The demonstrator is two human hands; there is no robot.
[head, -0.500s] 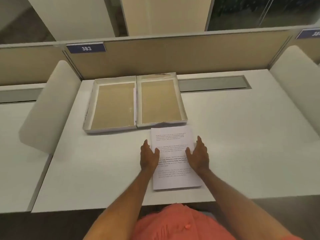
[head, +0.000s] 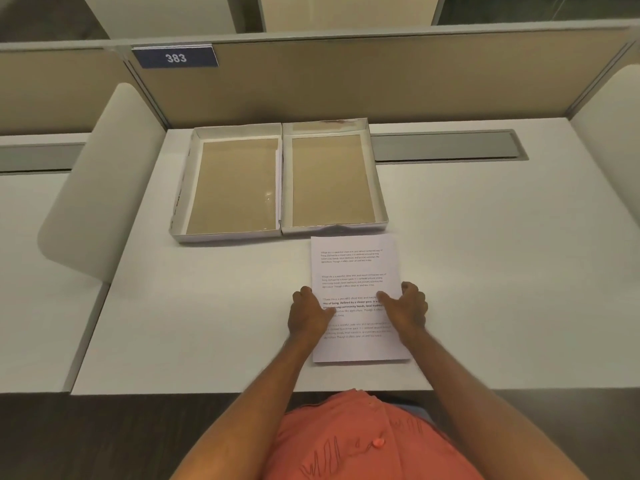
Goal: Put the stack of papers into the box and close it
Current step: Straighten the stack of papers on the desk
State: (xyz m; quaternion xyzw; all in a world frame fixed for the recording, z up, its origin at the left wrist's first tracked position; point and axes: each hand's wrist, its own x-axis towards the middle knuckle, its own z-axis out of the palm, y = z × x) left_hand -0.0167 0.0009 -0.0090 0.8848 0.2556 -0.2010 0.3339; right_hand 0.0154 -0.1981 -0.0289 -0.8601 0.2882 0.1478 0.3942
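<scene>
Setting: a white counter [head: 485,271] in an office cubicle, backed by a tan divider panel [head: 381,77] that carries a blue tag reading "383" [head: 175,57].
Stack of papers [head: 353,268]: lies flat on the counter near its front edge, printed side up, its far edge just short of the box's right half.
Box [head: 282,181]: sits open at the back of the counter, two shallow white-walled halves side by side and touching, both showing bare brown bottoms.
Left hand [head: 310,315]: grips the left edge of the stack at mid-height, thumb on the top sheet, fingers [head: 304,292] curled at the paper's border.
Right hand [head: 405,306]: grips the right edge, thumb laid across the text, fingers [head: 410,289] bent over the edge.
Person: leans in from below, wearing a coral shirt [head: 363,441], both bare forearms reaching forward.
Behind: a grey cable slot [head: 446,145] runs along the counter to the right of the box.
</scene>
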